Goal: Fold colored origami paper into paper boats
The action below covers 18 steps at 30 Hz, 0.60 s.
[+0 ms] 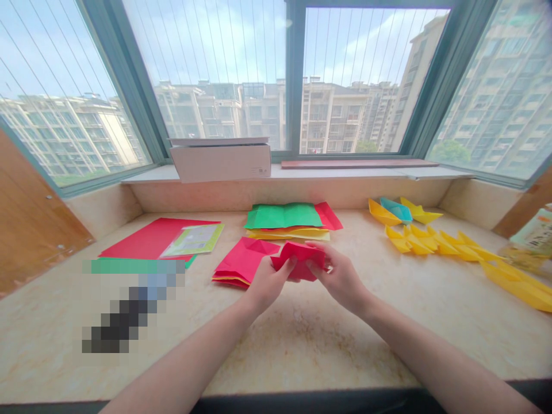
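Paper [306, 256], one red folded piece, is clamped between left hand [268, 283] and right hand [340, 277] above the middle of the counter [302, 356]. The two thumbs [292, 263] press on top, tips turned inward; two forearms [207, 339] slant in across the near edge. One red-topped pile [245, 261] lies just beside the left hand, one green-topped stack [284, 217] by the back edge. Toward the back right corner sit three boats [383, 213], two yellow, one blue; the overlapping yellow row [435, 244] before them cannot be counted.

A person's left hand [268, 283] and right hand [341, 277] pinch a small folded red paper [305, 254]. Pointy yellow paper boats [420, 238] sit to the right.
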Each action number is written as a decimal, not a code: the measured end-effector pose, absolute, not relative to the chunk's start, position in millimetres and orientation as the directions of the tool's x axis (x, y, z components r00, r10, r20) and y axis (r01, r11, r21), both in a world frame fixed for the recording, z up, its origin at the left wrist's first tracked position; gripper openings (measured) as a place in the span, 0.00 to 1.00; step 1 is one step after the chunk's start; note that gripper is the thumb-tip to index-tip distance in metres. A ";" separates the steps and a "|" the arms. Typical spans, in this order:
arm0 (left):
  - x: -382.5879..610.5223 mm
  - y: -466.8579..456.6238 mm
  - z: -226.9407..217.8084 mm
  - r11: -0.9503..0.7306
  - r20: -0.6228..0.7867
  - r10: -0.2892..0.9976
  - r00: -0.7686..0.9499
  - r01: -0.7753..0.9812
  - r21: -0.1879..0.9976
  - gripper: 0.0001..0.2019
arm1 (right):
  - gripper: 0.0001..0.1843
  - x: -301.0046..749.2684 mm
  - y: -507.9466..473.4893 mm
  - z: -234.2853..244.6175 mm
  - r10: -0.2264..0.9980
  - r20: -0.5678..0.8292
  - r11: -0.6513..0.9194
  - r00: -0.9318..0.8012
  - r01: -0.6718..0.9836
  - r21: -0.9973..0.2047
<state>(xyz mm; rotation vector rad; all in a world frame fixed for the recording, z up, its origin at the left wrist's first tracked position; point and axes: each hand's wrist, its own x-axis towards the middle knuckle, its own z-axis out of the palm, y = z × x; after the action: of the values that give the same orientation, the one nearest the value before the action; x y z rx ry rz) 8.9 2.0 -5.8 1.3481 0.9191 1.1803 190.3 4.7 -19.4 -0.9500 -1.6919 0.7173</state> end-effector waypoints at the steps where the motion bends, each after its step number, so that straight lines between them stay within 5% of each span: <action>1: 8.6 1.7 -4.5 -0.134 0.150 0.967 0.205 -0.091 0.987 0.26 | 0.22 190.5 4.8 -19.6 0.856 0.488 0.516 -0.168 0.260 -0.816; 7: 6.2 0.0 0.2 -0.094 0.097 0.983 0.155 -0.023 0.995 0.26 | 0.21 189.8 5.2 -19.6 0.836 0.520 0.549 -0.177 0.312 -0.776; 18: 5.7 2.9 -2.3 -0.254 0.250 0.966 0.064 0.067 0.965 0.19 | 0.23 190.8 3.4 -18.2 0.816 0.556 0.572 -0.161 0.371 -0.732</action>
<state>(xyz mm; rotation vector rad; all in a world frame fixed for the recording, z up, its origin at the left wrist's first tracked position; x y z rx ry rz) 5.7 2.9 -2.3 1.4777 1.0913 1.3155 190.8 3.4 -18.2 -0.9816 -1.7602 0.5325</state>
